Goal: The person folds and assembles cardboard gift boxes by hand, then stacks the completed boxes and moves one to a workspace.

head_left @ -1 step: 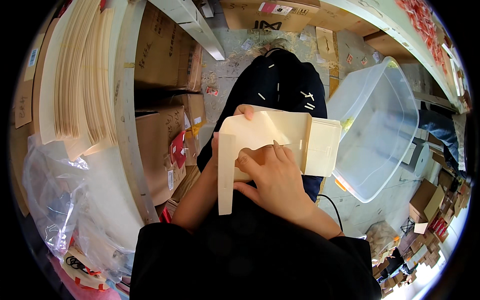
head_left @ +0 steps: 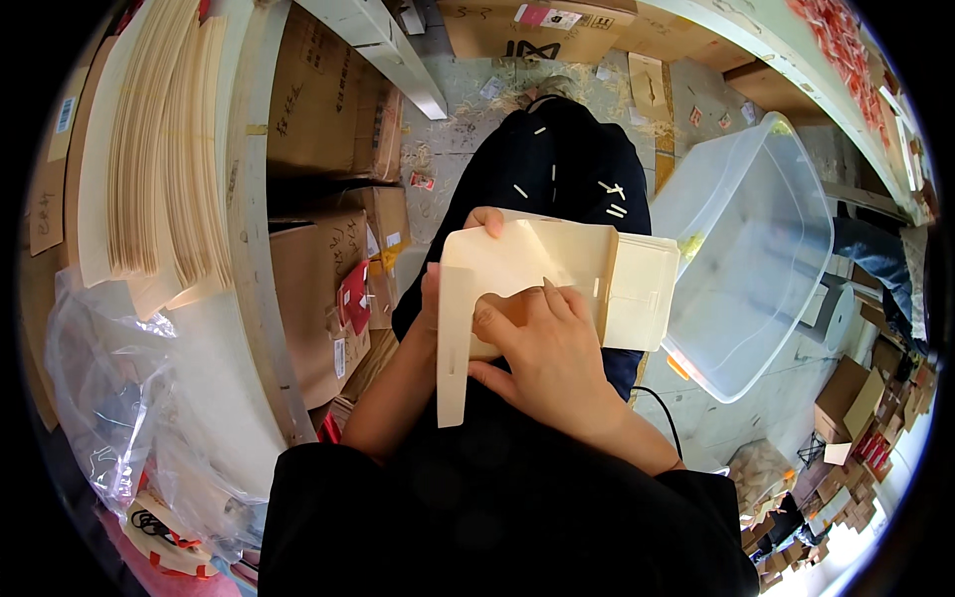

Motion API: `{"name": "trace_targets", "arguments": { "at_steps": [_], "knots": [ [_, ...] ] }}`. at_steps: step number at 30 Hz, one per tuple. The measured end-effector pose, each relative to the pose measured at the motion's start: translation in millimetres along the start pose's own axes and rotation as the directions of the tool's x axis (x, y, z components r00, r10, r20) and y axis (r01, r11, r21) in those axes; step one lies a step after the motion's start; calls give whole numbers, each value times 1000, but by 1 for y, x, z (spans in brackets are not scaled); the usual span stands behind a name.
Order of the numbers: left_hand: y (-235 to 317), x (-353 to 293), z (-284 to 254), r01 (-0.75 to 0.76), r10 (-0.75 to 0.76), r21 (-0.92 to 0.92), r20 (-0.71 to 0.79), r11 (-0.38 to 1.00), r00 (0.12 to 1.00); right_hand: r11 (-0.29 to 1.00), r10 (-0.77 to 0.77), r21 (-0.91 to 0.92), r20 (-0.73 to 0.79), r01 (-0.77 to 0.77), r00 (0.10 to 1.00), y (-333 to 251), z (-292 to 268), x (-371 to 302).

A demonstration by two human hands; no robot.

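Note:
A cream cardboard box [head_left: 587,247], partly folded, lies across my lap with a long flap hanging at its left and a wide slotted panel at its right. From beneath and behind, my left hand [head_left: 432,289] grips the left side, one fingertip curling over the far edge; its other fingers are hidden by the card. My right hand [head_left: 552,348] is at the curved cut-out in the middle, with bent fingers on the card and the thumb at the cut-out's edge. Small pale card scraps [head_left: 612,190] are scattered over my dark trousers.
A stack of flat cream card blanks [head_left: 169,149] rests on the left table beside crumpled clear plastic [head_left: 109,388]. At my right stands a translucent plastic tub [head_left: 746,259]. Brown cartons [head_left: 328,99] fill the space under the table, and scraps litter the floor.
The long left flap has tilted slightly to the right, and the box has shifted a touch. My hands stay in nearly the same place.

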State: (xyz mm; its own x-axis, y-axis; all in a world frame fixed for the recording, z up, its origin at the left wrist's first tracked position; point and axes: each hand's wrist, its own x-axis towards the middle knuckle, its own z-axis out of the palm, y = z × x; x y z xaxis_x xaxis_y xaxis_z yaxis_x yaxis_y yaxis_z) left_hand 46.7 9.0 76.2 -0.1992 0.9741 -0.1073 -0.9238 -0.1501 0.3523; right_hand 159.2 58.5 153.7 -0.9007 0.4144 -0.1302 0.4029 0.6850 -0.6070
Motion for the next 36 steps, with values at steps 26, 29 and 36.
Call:
{"name": "trace_targets", "arguments": {
  "at_steps": [26,29,36],
  "knots": [
    [3,0,-4,-32,16,245,69,969,997,994,-87,59,-11,87,996,17,15,-3],
    [2,-3,-4,-39,37,266,13,963,999,996,-89,11,-15,89,996,17,14,-1],
    [3,-5,-10,-46,43,326,15,944,999,996,-91,-6,21,91,996,19,10,-3]
  ]
}}
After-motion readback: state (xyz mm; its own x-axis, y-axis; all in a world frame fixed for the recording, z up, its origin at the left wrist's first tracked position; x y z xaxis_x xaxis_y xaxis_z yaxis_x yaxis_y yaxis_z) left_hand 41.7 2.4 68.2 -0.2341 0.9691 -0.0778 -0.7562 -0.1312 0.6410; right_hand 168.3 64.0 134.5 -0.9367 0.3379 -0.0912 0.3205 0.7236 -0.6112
